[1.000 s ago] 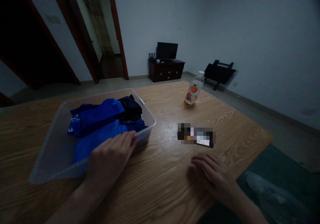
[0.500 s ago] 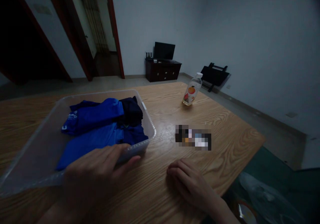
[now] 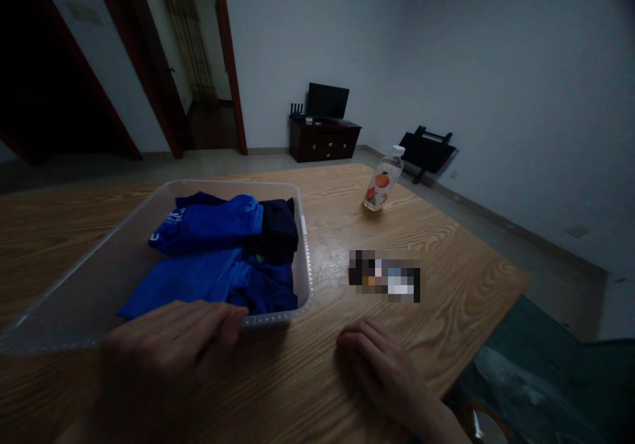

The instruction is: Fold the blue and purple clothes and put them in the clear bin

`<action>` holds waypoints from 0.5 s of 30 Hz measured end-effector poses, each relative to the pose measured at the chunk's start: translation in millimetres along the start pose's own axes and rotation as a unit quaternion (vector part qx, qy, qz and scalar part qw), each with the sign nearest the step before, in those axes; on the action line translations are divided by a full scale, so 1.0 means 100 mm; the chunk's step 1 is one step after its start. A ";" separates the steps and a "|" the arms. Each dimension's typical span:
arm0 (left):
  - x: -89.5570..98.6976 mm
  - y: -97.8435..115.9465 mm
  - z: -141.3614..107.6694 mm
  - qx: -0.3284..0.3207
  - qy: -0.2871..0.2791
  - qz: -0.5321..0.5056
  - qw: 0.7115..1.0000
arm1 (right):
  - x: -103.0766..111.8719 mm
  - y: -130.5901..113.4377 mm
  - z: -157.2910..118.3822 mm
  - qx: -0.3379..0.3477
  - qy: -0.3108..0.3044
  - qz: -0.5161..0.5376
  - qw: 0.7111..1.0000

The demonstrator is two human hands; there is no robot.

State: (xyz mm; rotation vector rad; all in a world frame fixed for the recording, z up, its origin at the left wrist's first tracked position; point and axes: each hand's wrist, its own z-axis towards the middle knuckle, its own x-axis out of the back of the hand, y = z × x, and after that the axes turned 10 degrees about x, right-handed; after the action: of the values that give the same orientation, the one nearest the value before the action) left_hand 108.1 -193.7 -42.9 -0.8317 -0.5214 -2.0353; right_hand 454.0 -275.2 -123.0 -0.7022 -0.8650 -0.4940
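A clear plastic storage box (image 3: pixel 306 259) stands on the wooden table at the left. Folded blue and dark clothes (image 3: pixel 198 275) lie inside it, one blue piece with white lettering. My left hand (image 3: pixel 169 345) is at the box's near wall, its fingers over the rim and its thumb outside. Part of that hand is dark and blurred. On the bare wood to the right of the box rests my right hand (image 3: pixel 372 355), its fingers curled and close together, with nothing visible in them. A blurred-out flat item (image 3: pixel 387 278) lies just beyond it.
A clear bottle (image 3: pixel 383 182) with a white cap and fruit label stands toward the back of the wooden table (image 3: pixel 327 206). Past the table are a low dark cabinet (image 3: pixel 325 141) with a monitor (image 3: pixel 327 101) and a folded black item (image 3: pixel 427 153) by the wall.
The storage box has turned on the table, its near right corner swinging toward me and its back edge shifting right. My left hand has moved slightly left with it. The right hand has barely moved.
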 end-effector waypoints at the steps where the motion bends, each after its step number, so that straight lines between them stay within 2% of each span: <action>1: -0.01 0.01 0.01 0.003 0.011 0.005 1.000 | 0.00 0.02 0.00 -0.012 0.009 -0.017 1.000; 4: -0.04 0.04 0.01 0.017 0.046 0.029 0.998 | 0.02 0.14 0.02 -0.080 0.045 -0.106 0.990; 7: -0.07 0.04 -0.02 0.026 0.044 0.042 0.998 | 0.04 0.29 0.02 -0.130 0.063 -0.172 0.975; 11: -0.08 0.03 -0.05 0.030 0.050 0.051 0.997 | 0.07 0.39 0.03 -0.133 0.042 -0.208 0.968; 15: -0.10 0.01 -0.06 0.042 0.042 0.033 0.998 | 0.10 0.28 0.05 -0.103 0.082 -0.188 0.973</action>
State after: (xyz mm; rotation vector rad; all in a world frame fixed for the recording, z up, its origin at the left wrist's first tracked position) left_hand 110.7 -193.2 -54.2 -0.7021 -0.5218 -1.9658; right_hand 475.2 -253.9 -122.9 -0.6767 -0.7997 -0.9802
